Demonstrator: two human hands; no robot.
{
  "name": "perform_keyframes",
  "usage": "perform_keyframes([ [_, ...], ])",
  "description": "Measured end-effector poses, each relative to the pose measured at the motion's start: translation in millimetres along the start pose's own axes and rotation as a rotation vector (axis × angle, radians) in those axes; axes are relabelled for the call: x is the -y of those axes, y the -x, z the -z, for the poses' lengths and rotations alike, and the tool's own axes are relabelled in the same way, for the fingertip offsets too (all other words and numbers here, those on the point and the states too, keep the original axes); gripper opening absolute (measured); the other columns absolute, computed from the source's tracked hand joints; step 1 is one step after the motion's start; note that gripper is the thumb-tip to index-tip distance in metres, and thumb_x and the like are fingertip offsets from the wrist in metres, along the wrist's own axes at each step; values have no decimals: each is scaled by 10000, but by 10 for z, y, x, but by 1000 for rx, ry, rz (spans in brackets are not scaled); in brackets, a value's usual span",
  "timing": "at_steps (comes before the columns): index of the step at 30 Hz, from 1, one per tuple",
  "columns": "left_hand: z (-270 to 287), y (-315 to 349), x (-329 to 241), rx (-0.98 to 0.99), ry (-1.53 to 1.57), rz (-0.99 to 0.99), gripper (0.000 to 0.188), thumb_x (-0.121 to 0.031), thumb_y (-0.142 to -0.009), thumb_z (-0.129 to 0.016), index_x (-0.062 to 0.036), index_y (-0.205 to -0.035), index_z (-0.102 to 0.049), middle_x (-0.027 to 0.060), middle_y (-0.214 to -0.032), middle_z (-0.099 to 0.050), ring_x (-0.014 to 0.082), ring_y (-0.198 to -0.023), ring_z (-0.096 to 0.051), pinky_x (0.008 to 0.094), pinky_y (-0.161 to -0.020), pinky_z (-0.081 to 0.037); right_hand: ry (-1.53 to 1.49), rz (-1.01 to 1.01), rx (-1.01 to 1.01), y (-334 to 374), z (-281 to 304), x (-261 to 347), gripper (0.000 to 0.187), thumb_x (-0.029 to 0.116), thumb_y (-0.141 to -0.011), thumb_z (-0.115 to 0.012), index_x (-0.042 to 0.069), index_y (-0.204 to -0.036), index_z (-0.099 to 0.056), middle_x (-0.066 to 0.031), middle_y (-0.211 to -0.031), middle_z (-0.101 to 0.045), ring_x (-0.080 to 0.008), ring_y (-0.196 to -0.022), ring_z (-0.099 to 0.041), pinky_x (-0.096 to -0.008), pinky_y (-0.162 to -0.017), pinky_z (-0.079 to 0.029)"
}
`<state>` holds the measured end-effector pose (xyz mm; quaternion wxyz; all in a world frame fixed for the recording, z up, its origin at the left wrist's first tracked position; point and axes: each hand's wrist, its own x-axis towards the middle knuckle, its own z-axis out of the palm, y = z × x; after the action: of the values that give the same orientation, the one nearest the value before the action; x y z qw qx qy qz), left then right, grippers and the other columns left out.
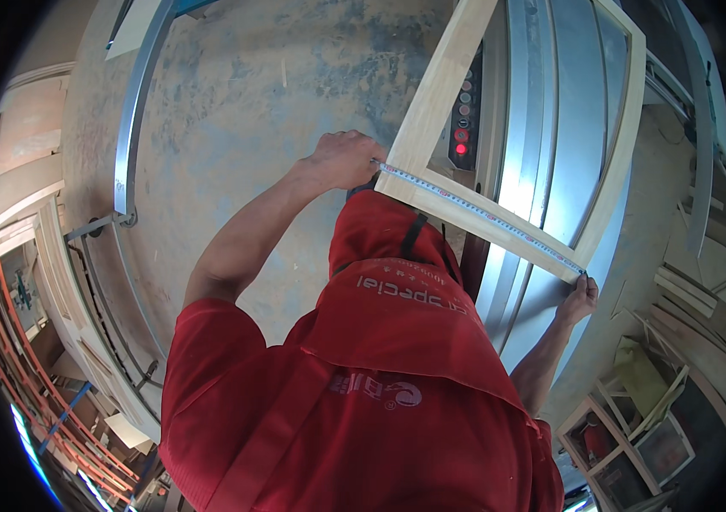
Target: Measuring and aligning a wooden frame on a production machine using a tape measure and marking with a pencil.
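A pale wooden frame lies at an angle over the metal bed of a machine. Along its near rail runs a white tape measure, pulled straight from corner to corner. At the rail's left end my left hand is closed, fingers curled on the tape; whether the case sits inside that hand is hidden. My right hand pinches the other end of the tape at the frame's right corner. The tape lies flat on the wood between them.
Beneath the frame is the silvery machine bed, with a control panel of buttons, one lit red. A metal rail stands to the left. Orange racking is at far left, and wooden frames lean at lower right.
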<state>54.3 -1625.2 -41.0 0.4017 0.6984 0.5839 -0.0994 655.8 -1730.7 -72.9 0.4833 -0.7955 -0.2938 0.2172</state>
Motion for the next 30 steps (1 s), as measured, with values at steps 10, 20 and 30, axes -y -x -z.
perform_keyframes([
  [10,110,-499,-379,52,-115,-6,212,-291,-931,-649,-156,-1013,-791,119,-958,-768,389,-1035,-694,512,-927,-556,240,106,-221,-431,-534,-333,444,136,-929,-740,-104,-1291,-642,-181,-1137,-747,-244,-1024,-708,-366,-921,-563],
  [20,101,-923,-665,184,22,-179,211,-212,-895,-730,-6,-890,-775,146,-672,-695,233,-657,-731,389,-651,-552,495,131,-348,319,-1104,-159,609,289,-928,-747,-61,-1402,-592,-294,-1452,-579,-437,-1321,-555,-499,-1144,-427],
  [30,201,-1121,-577,100,-9,-343,227,-273,-862,-717,-63,-909,-789,176,-773,-716,343,-736,-715,421,-691,-541,704,304,-331,218,-1069,231,612,419,-978,-654,-49,-1371,-623,-288,-1399,-623,-431,-1356,-514,-516,-1180,-353],
])
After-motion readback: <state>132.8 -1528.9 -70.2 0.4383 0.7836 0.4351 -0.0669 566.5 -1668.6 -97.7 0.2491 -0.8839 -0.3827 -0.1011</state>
